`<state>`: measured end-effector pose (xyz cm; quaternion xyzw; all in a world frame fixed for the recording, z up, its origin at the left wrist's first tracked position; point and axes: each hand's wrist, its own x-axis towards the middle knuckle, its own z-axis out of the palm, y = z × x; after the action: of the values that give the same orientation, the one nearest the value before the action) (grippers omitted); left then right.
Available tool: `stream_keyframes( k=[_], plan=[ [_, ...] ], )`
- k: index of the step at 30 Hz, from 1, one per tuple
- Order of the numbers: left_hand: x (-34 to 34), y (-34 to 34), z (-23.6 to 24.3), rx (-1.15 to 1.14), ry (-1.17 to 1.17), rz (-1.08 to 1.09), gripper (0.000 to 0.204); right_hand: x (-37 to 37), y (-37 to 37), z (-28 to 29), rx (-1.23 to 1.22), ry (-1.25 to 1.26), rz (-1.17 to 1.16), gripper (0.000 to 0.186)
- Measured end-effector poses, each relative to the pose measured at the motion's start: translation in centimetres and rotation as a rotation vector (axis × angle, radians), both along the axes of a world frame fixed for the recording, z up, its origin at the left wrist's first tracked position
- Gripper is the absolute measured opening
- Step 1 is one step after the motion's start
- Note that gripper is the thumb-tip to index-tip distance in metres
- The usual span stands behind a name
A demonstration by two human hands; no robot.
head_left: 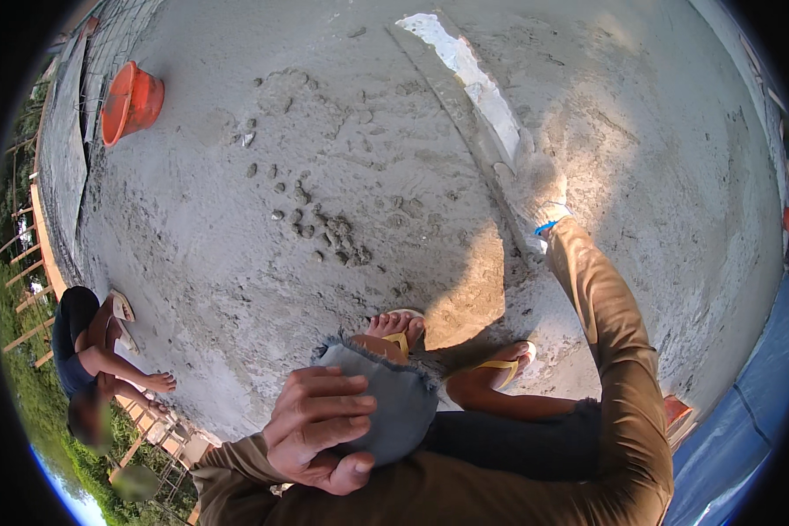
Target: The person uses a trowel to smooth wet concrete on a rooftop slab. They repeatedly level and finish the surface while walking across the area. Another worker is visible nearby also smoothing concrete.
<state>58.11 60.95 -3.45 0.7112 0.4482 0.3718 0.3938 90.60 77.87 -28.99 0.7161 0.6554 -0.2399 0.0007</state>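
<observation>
My right hand [539,187] wears a pale, cement-smeared glove with a blue tie at the wrist. It is closed on the near part of a long straightedge [465,70], which lies on the wet grey concrete [324,158]. The straightedge is white along one face and smeared with cement; the glove blends into it, and the fingers are partly hidden. My left hand [320,427] is bare and rests on my bent knee, over frayed denim. Its fingers are loosely bent, the thumb stands apart, and it holds nothing.
An orange bucket [134,103] stands at the far left near wire mesh [105,53]. Loose cement lumps [329,228] lie ahead of my feet. Another person [88,342] squats at the left edge, beside wooden framing [44,254]. Blue sheeting [745,421] is at the lower right.
</observation>
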Motion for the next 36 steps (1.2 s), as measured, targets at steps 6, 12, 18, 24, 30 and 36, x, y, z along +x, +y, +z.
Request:
stream_keyframes(
  k=[6,12,18,24,30,36],
  plan=[
    [0.2,-0.1,0.1,0.024,-0.152,0.041,0.029,-20.0,1.9,-2.6,0.0,0.225,0.116,0.062],
    [0.5,-0.4,0.1,-0.109,-0.317,-0.013,0.03,-27.9,1.0,-0.9,-0.054,0.285,0.331,0.059],
    [-1.8,3.9,-8.0,-0.637,-0.44,0.358,0.028,-18.9,-0.8,1.9,0.243,0.094,0.362,0.069],
    [4.8,12.4,-23.3,-0.636,0.077,0.479,0.092,-12.3,-4.5,-3.4,0.448,0.237,0.155,0.062],
    [13.6,17.5,-26.9,-0.729,0.287,0.362,0.092,-7.2,-8.2,-7.4,0.173,0.504,0.108,0.055],
    [15.3,20.0,-25.5,-0.7,0.326,0.421,0.074,-5.5,-3.7,-5.8,0.191,0.698,0.051,0.047]
  ],
)
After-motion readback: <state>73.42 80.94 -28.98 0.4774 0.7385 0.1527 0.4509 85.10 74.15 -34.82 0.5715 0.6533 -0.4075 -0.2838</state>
